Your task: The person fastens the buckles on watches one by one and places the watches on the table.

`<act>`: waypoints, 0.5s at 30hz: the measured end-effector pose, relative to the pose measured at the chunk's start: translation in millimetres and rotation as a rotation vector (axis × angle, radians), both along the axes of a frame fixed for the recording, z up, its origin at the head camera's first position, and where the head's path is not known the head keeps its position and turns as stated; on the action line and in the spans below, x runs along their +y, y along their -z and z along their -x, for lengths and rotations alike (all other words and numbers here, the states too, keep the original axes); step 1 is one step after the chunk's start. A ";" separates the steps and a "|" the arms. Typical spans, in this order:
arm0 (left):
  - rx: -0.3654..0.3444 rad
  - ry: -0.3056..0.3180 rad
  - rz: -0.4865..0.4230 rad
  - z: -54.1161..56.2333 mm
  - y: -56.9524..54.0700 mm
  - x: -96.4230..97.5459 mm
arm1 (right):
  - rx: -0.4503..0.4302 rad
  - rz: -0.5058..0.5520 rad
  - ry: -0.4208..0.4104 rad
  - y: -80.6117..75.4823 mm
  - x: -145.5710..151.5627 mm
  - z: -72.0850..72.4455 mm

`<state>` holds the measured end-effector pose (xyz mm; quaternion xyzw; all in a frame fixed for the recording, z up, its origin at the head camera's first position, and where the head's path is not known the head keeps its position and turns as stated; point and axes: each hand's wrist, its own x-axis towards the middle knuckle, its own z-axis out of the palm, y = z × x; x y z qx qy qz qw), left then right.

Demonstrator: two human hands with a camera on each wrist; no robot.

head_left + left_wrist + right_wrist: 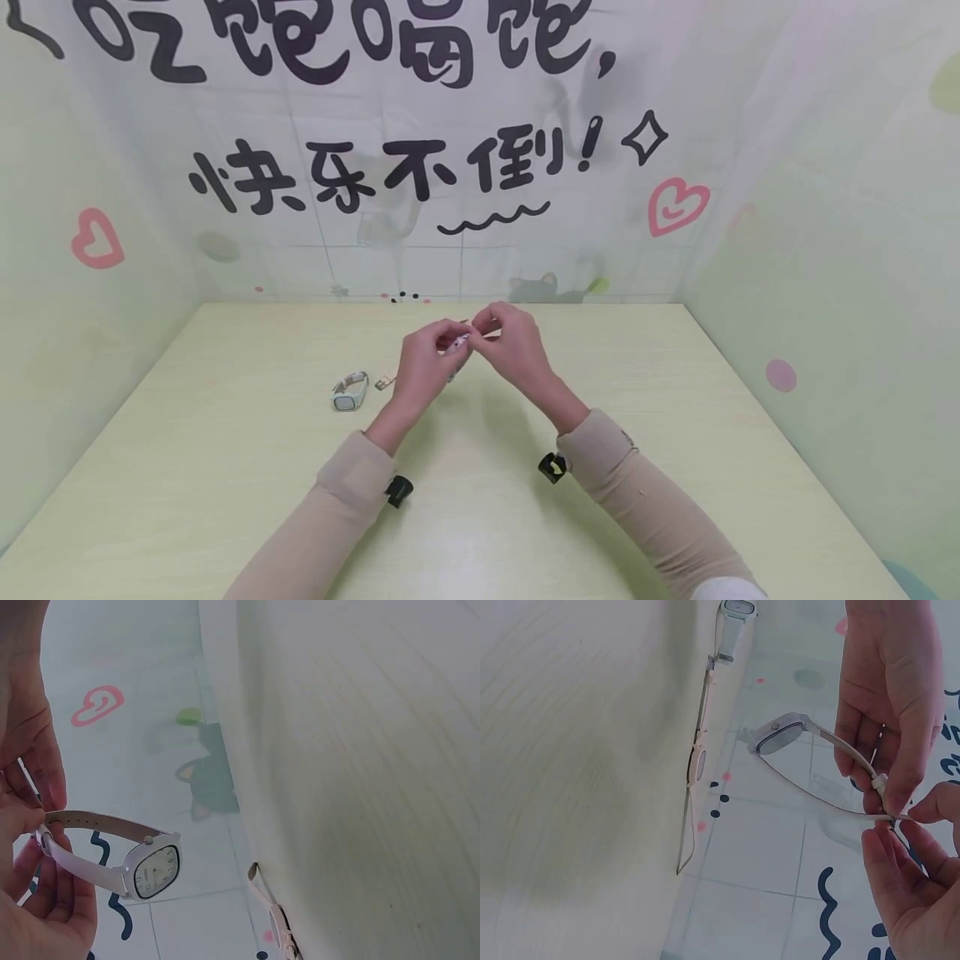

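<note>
In front of me a white wristwatch with a rounded-square dial hangs above the table, its strap looped round with the brown lining inward. My left hand pinches the strap near the buckle. On the strap's other end, my right hand has finger and thumb pinched, meeting the left fingertips. The right wrist view shows the strap ends crossing between the fingers; the buckle itself is partly hidden. From the head view, the hands cover most of this watch.
A slim pink-strapped watch lies on the table behind my left hand. Left of it sits a pale watch with its strap curved up. The light wooden table meets printed walls at the back and both sides.
</note>
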<state>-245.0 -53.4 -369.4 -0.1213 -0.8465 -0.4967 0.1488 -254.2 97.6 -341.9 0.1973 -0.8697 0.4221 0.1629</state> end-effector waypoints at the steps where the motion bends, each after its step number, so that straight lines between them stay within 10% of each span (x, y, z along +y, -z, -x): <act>1: 0.003 -0.003 0.023 0.1 -0.5 0.5 | 0.009 0.000 0.006 0.6 0.5 0.2; 15: -0.056 -0.019 0.177 1.6 -0.9 -2.3 | 0.051 0.115 0.017 -2.1 5.8 -1.9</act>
